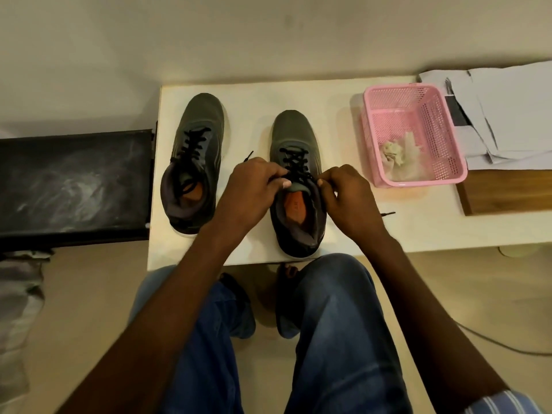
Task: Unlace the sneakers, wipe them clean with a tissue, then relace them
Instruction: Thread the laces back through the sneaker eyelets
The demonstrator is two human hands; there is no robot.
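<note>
Both hands pinched lace: left hand [255, 182] and right hand [346, 194] pulled the ends sideways at the right sneaker's [297, 186] top eyelets on the table [418, 231], likely tightening relacing; left sneaker [195, 162] beside.

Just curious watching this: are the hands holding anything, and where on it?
Both hands, left and right, pinch the black lace at the top eyelets of the right-hand sneaker, beside its tongue.
</note>
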